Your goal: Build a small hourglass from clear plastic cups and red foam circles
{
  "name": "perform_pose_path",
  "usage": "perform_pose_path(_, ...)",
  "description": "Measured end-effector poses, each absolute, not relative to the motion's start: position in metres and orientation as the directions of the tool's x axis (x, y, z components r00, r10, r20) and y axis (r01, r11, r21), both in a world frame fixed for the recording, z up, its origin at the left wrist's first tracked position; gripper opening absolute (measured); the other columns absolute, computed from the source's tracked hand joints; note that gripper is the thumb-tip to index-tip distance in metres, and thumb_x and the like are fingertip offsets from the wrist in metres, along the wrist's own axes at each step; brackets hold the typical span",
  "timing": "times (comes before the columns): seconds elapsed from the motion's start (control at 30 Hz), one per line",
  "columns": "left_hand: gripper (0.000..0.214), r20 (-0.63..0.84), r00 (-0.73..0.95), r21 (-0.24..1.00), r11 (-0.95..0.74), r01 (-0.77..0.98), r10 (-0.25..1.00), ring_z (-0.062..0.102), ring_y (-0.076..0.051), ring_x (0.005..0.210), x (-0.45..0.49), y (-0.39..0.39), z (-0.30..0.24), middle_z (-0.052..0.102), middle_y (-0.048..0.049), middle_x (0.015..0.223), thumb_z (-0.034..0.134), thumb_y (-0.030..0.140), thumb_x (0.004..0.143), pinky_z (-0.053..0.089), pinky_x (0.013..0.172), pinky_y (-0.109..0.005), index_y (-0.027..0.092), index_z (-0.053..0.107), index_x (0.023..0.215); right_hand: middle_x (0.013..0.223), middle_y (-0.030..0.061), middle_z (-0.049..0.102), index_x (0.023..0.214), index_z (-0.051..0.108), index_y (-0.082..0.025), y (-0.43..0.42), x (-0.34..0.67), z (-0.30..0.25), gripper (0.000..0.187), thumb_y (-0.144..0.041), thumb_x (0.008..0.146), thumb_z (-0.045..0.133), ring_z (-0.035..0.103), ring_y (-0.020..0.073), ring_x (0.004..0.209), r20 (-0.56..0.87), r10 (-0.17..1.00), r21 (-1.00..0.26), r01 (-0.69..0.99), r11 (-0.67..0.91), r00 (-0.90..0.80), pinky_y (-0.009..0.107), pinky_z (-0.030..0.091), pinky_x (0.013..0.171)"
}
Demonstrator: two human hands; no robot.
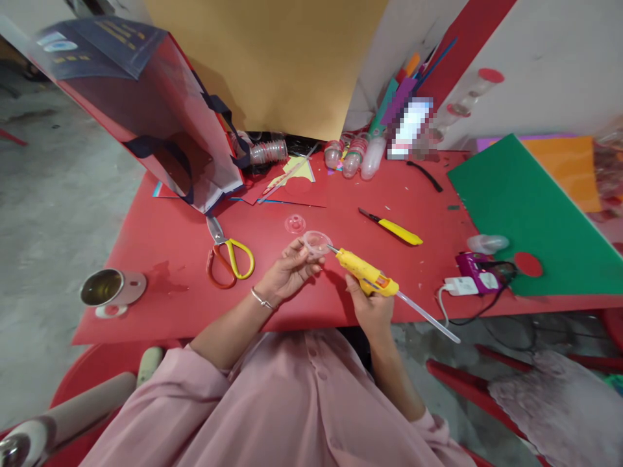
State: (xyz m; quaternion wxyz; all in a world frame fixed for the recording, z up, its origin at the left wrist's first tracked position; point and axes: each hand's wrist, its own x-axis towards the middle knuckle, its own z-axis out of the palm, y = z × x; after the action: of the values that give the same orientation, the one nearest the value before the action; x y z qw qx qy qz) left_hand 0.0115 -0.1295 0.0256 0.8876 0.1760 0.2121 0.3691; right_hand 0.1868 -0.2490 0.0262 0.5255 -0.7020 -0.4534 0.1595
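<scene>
My left hand (291, 269) pinches a small clear plastic disc (317, 242) just above the red table (165, 259). My right hand (370, 305) grips a yellow glue gun (366, 272). The gun's nozzle touches the disc's right edge, and a clear glue stick sticks out of the back of the gun toward the lower right. A second clear round piece (294, 224) lies on the table just beyond the disc.
Scissors with yellow and orange handles (228, 256) lie left of my hands. A yellow utility knife (394, 228), a metal cup (103, 287), a red bag (160, 123), plastic bottles (353, 155), a green sheet (530, 207) and a plugged-in charger (474, 280) sit around.
</scene>
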Motion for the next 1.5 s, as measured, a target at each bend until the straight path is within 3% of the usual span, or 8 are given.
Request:
perform_pose_path(0.63,0.047,-0.265,0.561,0.521,0.606,-0.601,0.784,0.079,-0.019,0.088,0.0157,-0.1309,0.0277,0.077,-0.0059,0.099,0.093,0.018,0.074,0.062,0.072,-0.024,0.018,0.062,0.11,0.074,0.0037,0.073,0.086,0.074,-0.021,-0.2515,0.1831,0.027,0.024,-0.044,0.09,0.075,0.072,0.0214,0.068,0.208,0.825,-0.898,0.437,-0.053,0.526,0.032,0.06,0.066)
perform_pose_path(0.8,0.049,-0.261,0.549,0.528,0.594,-0.607,0.794,0.079,-0.019,0.088,0.0168,-0.1312,0.0304,0.078,-0.0057,0.096,0.095,0.02,0.073,0.063,0.071,-0.023,0.018,0.062,0.11,0.079,0.0042,0.075,0.092,0.075,-0.02,-0.2518,0.1819,0.0263,0.022,-0.042,0.09,0.076,0.073,0.0218,0.07,0.197,0.831,-0.91,0.412,-0.042,0.52,0.033,0.061,0.068)
perform_pose_path(1.03,0.053,-0.252,0.526,0.544,0.568,-0.617,0.812,0.078,-0.018,0.084,0.0178,-0.1312,0.0287,0.078,-0.0034,0.092,0.097,0.018,0.068,0.057,0.06,-0.018,0.02,0.061,0.108,0.091,0.0049,0.077,0.1,0.076,-0.021,-0.2533,0.1796,0.0232,0.023,-0.042,0.091,0.076,0.075,0.022,0.078,0.199,0.837,-0.916,0.401,-0.026,0.51,0.034,0.063,0.075)
perform_pose_path(1.23,0.054,-0.227,0.555,0.559,0.573,-0.599,0.801,0.08,-0.021,0.092,0.0174,-0.1313,0.03,0.081,-0.009,0.108,0.097,0.021,0.068,0.058,0.058,-0.018,0.019,0.065,0.112,0.084,0.0059,0.078,0.091,0.076,-0.021,-0.2503,0.1865,0.0237,0.026,-0.047,0.089,0.075,0.076,0.0242,0.077,0.218,0.8,-0.888,0.454,-0.074,0.558,0.035,0.063,0.072)
perform_pose_path(1.5,0.051,-0.208,0.54,0.584,0.547,-0.601,0.815,0.08,-0.02,0.091,0.0185,-0.132,0.0274,0.082,-0.0081,0.105,0.096,0.02,0.07,0.059,0.058,-0.018,0.019,0.067,0.111,0.086,0.0052,0.078,0.094,0.076,-0.022,-0.2538,0.1809,0.027,0.024,-0.046,0.091,0.075,0.075,0.0227,0.076,0.178,0.826,-0.902,0.424,-0.081,0.535,0.034,0.062,0.073)
